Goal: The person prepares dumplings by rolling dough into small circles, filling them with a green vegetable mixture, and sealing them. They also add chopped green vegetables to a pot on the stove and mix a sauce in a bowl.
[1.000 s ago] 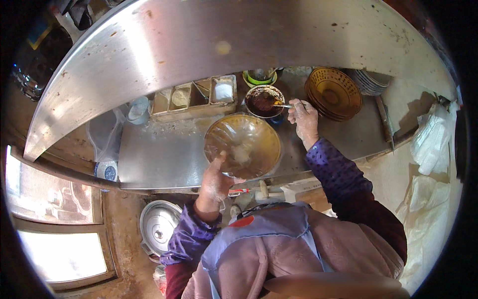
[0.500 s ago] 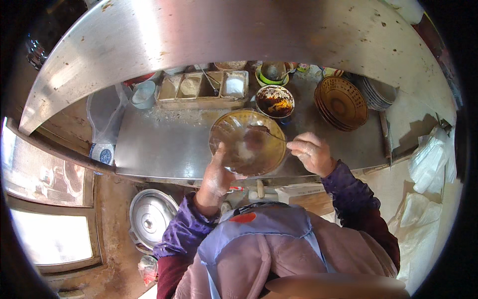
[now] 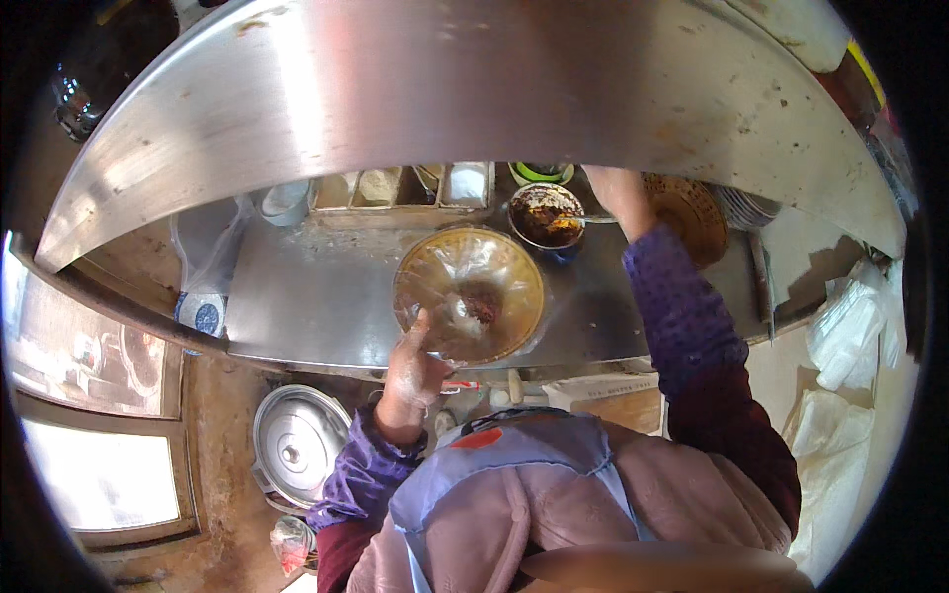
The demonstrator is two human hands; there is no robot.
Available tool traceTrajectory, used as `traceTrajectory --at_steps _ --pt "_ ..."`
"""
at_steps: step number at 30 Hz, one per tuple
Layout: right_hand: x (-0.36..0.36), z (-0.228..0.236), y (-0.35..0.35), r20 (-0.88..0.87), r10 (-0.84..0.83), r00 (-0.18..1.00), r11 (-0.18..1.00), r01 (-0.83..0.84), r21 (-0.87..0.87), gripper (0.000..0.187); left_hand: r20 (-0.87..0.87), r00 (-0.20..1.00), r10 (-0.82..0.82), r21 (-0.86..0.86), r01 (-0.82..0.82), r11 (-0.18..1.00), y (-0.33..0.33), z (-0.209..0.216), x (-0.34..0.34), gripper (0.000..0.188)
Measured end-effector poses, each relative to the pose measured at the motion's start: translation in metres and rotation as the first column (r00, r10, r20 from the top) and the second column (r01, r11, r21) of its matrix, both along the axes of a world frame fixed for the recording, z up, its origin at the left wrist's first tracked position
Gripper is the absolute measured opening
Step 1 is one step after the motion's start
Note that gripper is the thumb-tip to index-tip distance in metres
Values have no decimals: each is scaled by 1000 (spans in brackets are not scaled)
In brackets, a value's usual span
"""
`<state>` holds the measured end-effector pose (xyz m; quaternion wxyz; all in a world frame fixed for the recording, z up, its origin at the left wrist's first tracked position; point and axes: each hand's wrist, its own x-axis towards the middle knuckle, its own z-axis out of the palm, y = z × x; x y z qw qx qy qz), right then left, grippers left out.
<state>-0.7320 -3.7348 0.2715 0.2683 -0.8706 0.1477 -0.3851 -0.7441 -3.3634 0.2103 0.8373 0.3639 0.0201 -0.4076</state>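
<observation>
A wide yellow-brown bowl point(image 3: 536, 301) lined with clear plastic film is held at the counter's front edge. My left hand point(image 3: 413, 374) grips its near left rim, thumb over the inside. White powder and a dark reddish seasoning point(image 3: 478, 302) lie in the bottom. My right hand point(image 3: 621, 198) reaches far forward on the right; its fingers are hidden behind the steel shelf edge. Just left of that wrist, a spoon point(image 3: 594, 218) rests in a white bowl of dark sauce point(image 3: 547, 214), its handle pointing right.
A box with several compartments of powders point(image 3: 400, 219) stands at the back, a green bowl point(image 3: 541, 172) beside it. Brown bowls point(image 3: 698, 222) are stacked back right. The curved steel shelf point(image 3: 445, 89) overhangs the counter point(image 3: 306, 296). A lidded pot point(image 3: 297, 447) sits lower left.
My right hand has left the spoon in the sauce bowl and moved forward, under the shelf edge. The lined bowl in my left hand has shifted slightly left and nearer.
</observation>
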Motion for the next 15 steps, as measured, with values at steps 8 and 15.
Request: traceTrajectory --at_steps 8,15 --pt "56 -9 -15 219 241 946 369 -298 880 16 -21 998 61 -22 -62 998 0 -4 5 49" --pt "17 55 4 169 373 912 680 -393 619 20 -7 1000 5 -112 -6 994 -2 -5 9 51"
